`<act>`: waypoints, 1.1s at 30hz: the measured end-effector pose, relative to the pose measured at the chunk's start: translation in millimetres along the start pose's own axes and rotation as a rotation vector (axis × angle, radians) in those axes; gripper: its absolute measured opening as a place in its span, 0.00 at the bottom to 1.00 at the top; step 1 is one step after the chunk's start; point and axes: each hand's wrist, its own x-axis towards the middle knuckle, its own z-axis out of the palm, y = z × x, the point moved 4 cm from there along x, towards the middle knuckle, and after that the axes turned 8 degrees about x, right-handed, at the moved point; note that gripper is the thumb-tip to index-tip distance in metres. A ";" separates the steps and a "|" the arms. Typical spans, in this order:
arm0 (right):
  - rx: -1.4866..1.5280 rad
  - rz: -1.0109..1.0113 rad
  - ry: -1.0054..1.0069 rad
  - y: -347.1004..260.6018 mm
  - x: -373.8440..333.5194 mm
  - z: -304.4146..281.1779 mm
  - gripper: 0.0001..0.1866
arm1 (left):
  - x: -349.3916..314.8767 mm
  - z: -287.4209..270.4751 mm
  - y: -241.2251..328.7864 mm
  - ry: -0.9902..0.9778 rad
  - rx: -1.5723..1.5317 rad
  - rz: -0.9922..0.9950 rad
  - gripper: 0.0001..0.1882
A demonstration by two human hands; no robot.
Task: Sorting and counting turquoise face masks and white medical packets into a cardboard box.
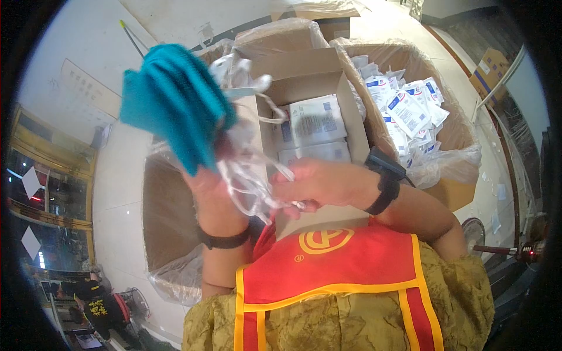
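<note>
My left hand (212, 190) is closed round the lower end of a thick bundle of teal folded cloth (178, 102), raised at the left and blurred by motion. White cords (249, 187) hang in loops from the bundle, and more white strands (240, 73) stick out behind it. My right hand (328, 184) pinches the ends of the cords in front of my body. Just beyond my hands stands an open carton (360, 131) with white printed packets (316, 120) in it, partly hidden by the right hand. Black bands circle both wrists.
At the right, a plastic-lined cardboard box (465, 131) holds many white-and-blue packets (410, 111). Another plastic-lined box (170, 228) stands at the left, below the bundle. A fan (473, 234) is near my right elbow, and a small brown carton (490, 73) lies farther off.
</note>
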 end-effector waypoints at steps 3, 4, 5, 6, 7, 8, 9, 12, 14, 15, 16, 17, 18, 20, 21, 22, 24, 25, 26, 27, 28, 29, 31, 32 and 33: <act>0.075 0.018 -0.032 5.4 -7.7 -7.7 0.17 | 3.5 11.8 9.9 -0.073 -0.015 -0.009 0.27; 0.077 0.015 -0.027 6.4 -8.8 -7.5 0.17 | 3.7 7.7 13.2 -0.038 0.102 0.069 0.28; 0.108 0.013 -0.028 7.6 -10.2 -5.9 0.16 | 3.8 4.9 16.2 -0.004 0.221 0.147 0.29; 0.137 0.016 -0.036 7.1 -10.7 -3.0 0.16 | 3.7 7.0 17.3 -0.002 0.223 0.148 0.29; 0.133 0.021 -0.041 7.7 -8.4 -1.6 0.16 | 36.8 -4.3 28.8 -0.008 0.217 0.152 0.29; 0.072 0.018 -0.016 8.7 -4.9 -1.7 0.16 | 31.3 -2.4 26.1 -0.013 0.213 0.157 0.29; 0.020 0.007 0.020 9.4 -3.5 -5.7 0.17 | 20.1 6.5 9.6 -0.022 0.202 0.147 0.29; -0.065 -0.041 0.056 7.3 -5.8 -13.7 0.20 | -3.8 16.9 11.2 -0.048 0.182 0.130 0.30; -0.126 -0.065 0.072 -6.5 -7.9 -17.4 0.22 | -10.2 23.4 6.7 -0.063 0.170 0.122 0.30; -0.189 -0.088 0.089 -12.6 -8.6 -18.8 0.23 | -19.8 28.7 5.6 -0.070 0.164 0.119 0.30; -0.190 -0.088 0.088 -14.3 -7.4 -19.0 0.23 | -25.9 32.7 4.6 -0.078 0.157 0.116 0.30; -0.195 -0.077 0.073 -15.5 -4.5 -17.2 0.23 | -28.1 35.3 4.6 -0.086 0.152 0.117 0.30; -0.197 -0.068 0.064 -16.1 -2.4 -16.3 0.22 | -25.2 36.2 3.4 -0.096 0.144 0.112 0.30; -0.078 -0.030 -0.012 -10.5 2.5 -14.0 0.23 | -23.7 38.1 3.9 -0.114 0.129 0.101 0.30; 0.040 0.010 -0.093 -6.1 5.7 -10.8 0.24 | -26.3 39.8 4.7 -0.122 0.123 0.097 0.30; 0.041 0.010 -0.094 -3.0 8.5 -8.7 0.24 | -26.4 40.6 5.2 -0.129 0.117 0.093 0.30; 0.181 -0.025 -0.140 2.8 12.6 0.5 0.25 | -26.9 42.2 6.2 -0.143 0.105 0.085 0.30; 0.182 -0.026 -0.140 4.8 13.9 3.9 0.25 | -27.9 43.7 5.4 -0.151 0.098 0.080 0.30; 0.202 0.014 -0.120 7.9 14.8 6.3 0.25 | -30.9 45.9 4.1 -0.158 0.090 0.074 0.31; 0.222 0.055 -0.101 10.8 15.7 7.9 0.24 | 36.2 22.1 7.7 -0.165 0.084 0.070 0.31; 0.223 0.055 -0.101 11.9 15.7 10.3 0.24 | 39.4 22.3 8.5 -0.172 0.076 0.065 0.31; 0.193 0.069 -0.117 13.2 15.4 13.4 0.23 | -22.9 44.4 3.6 -0.180 0.067 0.060 0.31; 0.155 0.091 -0.145 11.6 13.5 20.5 0.22 | -30.0 50.1 10.6 -0.192 0.059 0.065 0.31; 0.073 0.111 -0.144 10.5 11.1 23.6 0.22 | -6.4 41.0 28.4 -0.195 0.062 0.081 0.31; 0.006 0.116 -0.115 12.0 9.4 14.2 0.21 | 25.2 21.4 37.3 -0.205 0.045 0.071 0.31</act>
